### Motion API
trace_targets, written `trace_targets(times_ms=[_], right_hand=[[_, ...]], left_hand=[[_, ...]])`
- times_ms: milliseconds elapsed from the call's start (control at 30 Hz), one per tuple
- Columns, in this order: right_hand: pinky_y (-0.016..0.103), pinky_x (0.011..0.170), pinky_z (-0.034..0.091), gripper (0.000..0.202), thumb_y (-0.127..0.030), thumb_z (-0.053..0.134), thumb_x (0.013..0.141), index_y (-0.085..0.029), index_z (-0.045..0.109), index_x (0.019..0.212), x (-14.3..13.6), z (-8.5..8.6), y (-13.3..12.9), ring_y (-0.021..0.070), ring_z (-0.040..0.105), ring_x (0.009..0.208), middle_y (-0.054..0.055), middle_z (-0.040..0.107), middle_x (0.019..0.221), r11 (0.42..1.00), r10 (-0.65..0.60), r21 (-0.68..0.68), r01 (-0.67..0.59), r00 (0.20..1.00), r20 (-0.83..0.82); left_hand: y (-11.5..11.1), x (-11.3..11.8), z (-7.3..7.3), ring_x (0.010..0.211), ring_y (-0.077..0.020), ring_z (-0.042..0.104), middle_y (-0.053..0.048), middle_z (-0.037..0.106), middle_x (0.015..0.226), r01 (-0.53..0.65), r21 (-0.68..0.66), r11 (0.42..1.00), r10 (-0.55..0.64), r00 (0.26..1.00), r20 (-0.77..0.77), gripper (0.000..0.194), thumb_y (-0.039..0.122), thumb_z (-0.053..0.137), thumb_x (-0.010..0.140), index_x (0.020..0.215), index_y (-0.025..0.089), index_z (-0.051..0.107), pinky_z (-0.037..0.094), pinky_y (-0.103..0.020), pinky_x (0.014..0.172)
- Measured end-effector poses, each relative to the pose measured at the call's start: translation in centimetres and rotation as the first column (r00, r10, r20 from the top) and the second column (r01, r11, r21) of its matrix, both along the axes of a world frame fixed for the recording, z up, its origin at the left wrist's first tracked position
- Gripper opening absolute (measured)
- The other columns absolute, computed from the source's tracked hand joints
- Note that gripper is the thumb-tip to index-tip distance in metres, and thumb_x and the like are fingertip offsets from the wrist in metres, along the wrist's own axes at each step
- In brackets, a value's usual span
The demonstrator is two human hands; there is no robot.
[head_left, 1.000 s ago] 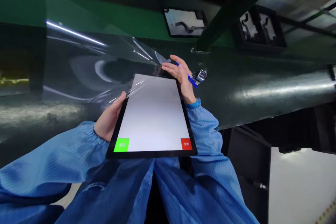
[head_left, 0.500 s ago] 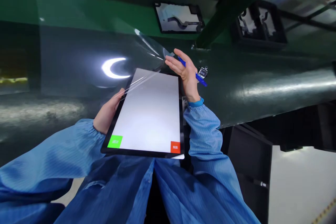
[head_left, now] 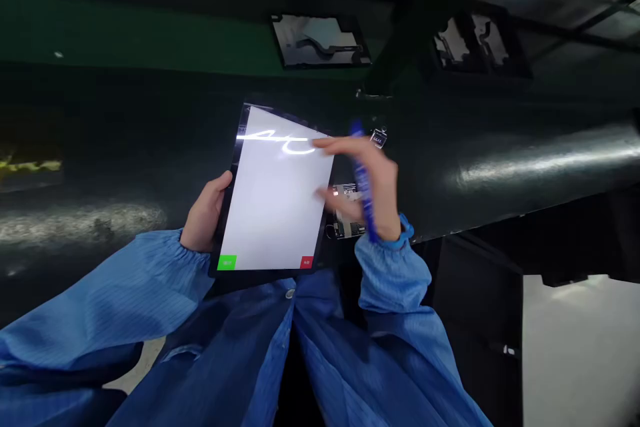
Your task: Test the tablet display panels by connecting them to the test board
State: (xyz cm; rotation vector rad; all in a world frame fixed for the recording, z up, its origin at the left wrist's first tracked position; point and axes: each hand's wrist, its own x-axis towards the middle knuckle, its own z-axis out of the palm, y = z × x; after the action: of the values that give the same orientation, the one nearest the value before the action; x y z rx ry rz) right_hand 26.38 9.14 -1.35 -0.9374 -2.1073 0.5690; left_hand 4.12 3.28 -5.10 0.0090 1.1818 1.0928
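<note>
A tablet-like screen panel (head_left: 273, 213) glows white, with a green box at its lower left corner and a red one at its lower right. My left hand (head_left: 204, 212) grips its left edge, thumb on the front and the other fingers hidden behind. Over the upper right side of the screen is my right hand (head_left: 384, 180), blurred, thumb and forefinger apart, with a blue pen (head_left: 366, 193) tucked in it. Whether the fingertips touch the glass I cannot tell. Bright curved glare crosses the screen's top. A circuit board (head_left: 345, 229) shows partly behind my right hand.
A small metal-coloured part (head_left: 379, 139) lies on the dark bench (head_left: 475, 140). Further back are a flat panel with a cable (head_left: 320, 43) and a black tray (head_left: 500, 73) with similar pieces. A dark green post (head_left: 425, 20) rises behind the bench.
The clear film my right hand held up off the screen no longer shows as a raised sheet. That hand has moved down and right; the screen's lower edge has shifted up.
</note>
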Motion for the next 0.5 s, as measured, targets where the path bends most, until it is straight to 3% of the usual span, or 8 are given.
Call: trace_targets(times_ms=[67, 133, 167, 233, 333, 400, 500], right_hand=[[0.061, 0.119, 0.037, 0.069, -0.062, 0.073, 0.08, -0.027, 0.053, 0.135, -1.1, -0.2, -1.5, 0.0364, 0.041, 0.147, 0.009, 0.053, 0.152, 0.981, 0.195, -0.062, -0.185, 0.942, 0.272], [0.068, 0.122, 0.025, 0.087, -0.067, 0.075, 0.075, -0.025, 0.047, 0.145, -2.1, -1.2, -2.6, 0.0409, 0.02, 0.156, 0.011, 0.034, 0.164, 0.973, 0.231, -0.078, -0.219, 0.869, 0.438], [0.069, 0.122, 0.024, 0.085, -0.066, 0.074, 0.076, -0.024, 0.047, 0.145, -2.5, -1.9, -3.0, 0.0412, 0.018, 0.156, 0.012, 0.031, 0.166, 0.974, 0.219, -0.055, -0.219, 0.851, 0.478], [0.064, 0.123, 0.03, 0.059, -0.056, 0.069, 0.087, -0.023, 0.058, 0.133, -3.0, -3.5, -3.7, 0.0372, 0.027, 0.154, 0.011, 0.04, 0.162, 0.976, 0.161, 0.046, -0.211, 0.852, 0.499], [0.044, 0.116, 0.048, 0.017, -0.031, 0.057, 0.099, -0.02, 0.069, 0.105, -3.0, -5.0, -4.6, 0.0255, 0.053, 0.14, 0.009, 0.062, 0.144, 0.955, 0.049, 0.243, -0.169, 0.899, 0.434], [0.034, 0.105, 0.057, 0.015, -0.024, 0.056, 0.1, -0.02, 0.07, 0.099, -2.4, -4.8, -5.1, 0.0204, 0.064, 0.128, 0.009, 0.068, 0.137, 0.94, -0.001, 0.32, -0.12, 0.936, 0.351], [0.035, 0.091, 0.064, 0.017, -0.029, 0.059, 0.098, -0.027, 0.07, 0.111, -0.3, -3.2, -5.4, 0.0204, 0.071, 0.114, 0.006, 0.067, 0.138, 0.955, -0.112, 0.289, 0.057, 0.978, 0.177]], left_hand=[[0.0, 0.2, 0.3, 0.072, -0.0231, 0.077, -0.006, 0.08, 0.082, 0.002, 0.004, 1.0, -0.002, 1.0, -0.024, 0.043, 0.034, 0.041, 0.1, 0.12, 0.008, 0.069, 0.063, -0.031, 0.072], [-0.1, 0.3, 0.4, 0.086, -0.0265, 0.077, -0.006, 0.08, 0.085, 0.013, 0.013, 1.0, -0.013, 1.0, -0.012, 0.044, 0.036, 0.042, 0.099, 0.122, 0.008, 0.069, 0.062, -0.036, 0.086], [-0.2, 0.3, 0.3, 0.092, -0.0279, 0.077, -0.007, 0.08, 0.087, 0.02, 0.022, 1.0, -0.02, 1.0, 0.002, 0.044, 0.036, 0.043, 0.099, 0.121, 0.009, 0.069, 0.061, -0.039, 0.09], [-0.2, 0.2, 0.0, 0.099, -0.0292, 0.075, -0.006, 0.08, 0.089, 0.013, 0.053, 0.998, -0.014, 1.0, 0.026, 0.043, 0.036, 0.044, 0.098, 0.119, 0.01, 0.07, 0.059, -0.041, 0.095], [-0.1, 0.3, -0.4, 0.098, -0.0284, 0.075, -0.006, 0.08, 0.089, -0.017, 0.066, 0.998, 0.014, 0.999, 0.035, 0.038, 0.035, 0.047, 0.097, 0.113, 0.011, 0.072, 0.06, -0.038, 0.093], [-0.1, 0.5, -0.4, 0.094, -0.0273, 0.076, -0.006, 0.08, 0.087, -0.024, 0.043, 0.999, 0.024, 1.0, 0.008, 0.036, 0.033, 0.048, 0.096, 0.108, 0.01, 0.073, 0.062, -0.034, 0.086], [0.0, 0.6, 0.0, 0.081, -0.0228, 0.077, -0.005, 0.08, 0.083, -0.034, 0.016, 0.999, 0.034, 0.997, -0.063, 0.031, 0.03, 0.05, 0.095, 0.102, 0.011, 0.073, 0.062, -0.025, 0.068]])
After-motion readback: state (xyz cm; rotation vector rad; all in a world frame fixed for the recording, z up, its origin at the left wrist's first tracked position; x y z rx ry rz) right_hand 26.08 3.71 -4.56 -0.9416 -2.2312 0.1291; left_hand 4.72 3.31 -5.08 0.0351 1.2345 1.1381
